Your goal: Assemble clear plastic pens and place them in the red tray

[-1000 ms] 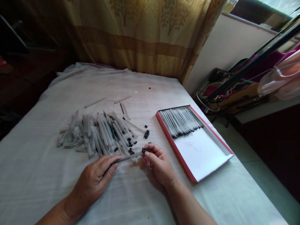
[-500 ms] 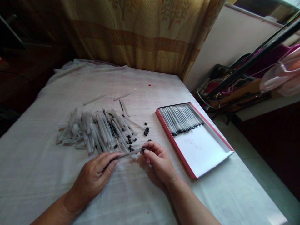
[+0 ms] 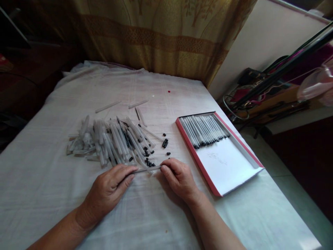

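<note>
Pen barrel [image 3: 147,169]; pinched by left hand [image 3: 110,183] and right hand [image 3: 180,177]; black cap, earlier visible at right end, now finger-covered, presumably being pressed on

Your room is dim, and the left side is nearly black. Light seems to come from the right, since your right hand [image 3: 180,177] drops a soft shadow [image 3: 185,207] to its left. The white cloth [image 3: 130,218] has a shiny spot [image 3: 308,242] near the bottom right. The piled tubes [image 3: 119,142] look a bit fuzzy.
</note>
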Demonstrator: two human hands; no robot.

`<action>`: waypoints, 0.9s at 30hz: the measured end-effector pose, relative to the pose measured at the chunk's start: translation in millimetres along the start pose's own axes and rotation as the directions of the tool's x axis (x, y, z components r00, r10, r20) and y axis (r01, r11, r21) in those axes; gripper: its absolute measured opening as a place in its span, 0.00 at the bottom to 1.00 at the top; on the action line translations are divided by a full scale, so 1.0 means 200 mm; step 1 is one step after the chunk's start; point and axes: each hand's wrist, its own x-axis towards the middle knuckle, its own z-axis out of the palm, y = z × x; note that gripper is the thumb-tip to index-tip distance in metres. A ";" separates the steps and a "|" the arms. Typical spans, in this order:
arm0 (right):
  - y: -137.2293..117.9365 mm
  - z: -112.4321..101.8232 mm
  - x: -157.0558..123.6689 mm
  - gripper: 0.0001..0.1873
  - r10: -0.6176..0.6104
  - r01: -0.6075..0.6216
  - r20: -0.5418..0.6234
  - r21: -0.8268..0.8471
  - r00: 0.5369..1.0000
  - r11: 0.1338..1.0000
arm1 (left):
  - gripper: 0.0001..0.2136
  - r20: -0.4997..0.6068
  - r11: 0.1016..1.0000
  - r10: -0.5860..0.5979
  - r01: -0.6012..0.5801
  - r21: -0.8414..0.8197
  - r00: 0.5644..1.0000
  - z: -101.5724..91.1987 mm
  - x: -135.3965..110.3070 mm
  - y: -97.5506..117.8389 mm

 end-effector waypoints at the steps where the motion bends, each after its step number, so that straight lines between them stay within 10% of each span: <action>1: 0.00 0.00 0.00 0.11 -0.002 0.002 0.003 -0.036 1.000 0.999 | 0.10 0.002 1.000 0.000 0.000 -0.002 1.000 0.00 0.00 0.00; 27: 0.00 0.01 -0.02 0.04 0.156 -0.157 0.024 0.210 0.987 0.965 | 0.09 -0.013 0.996 -0.065 0.064 -0.059 0.998 0.00 0.01 0.00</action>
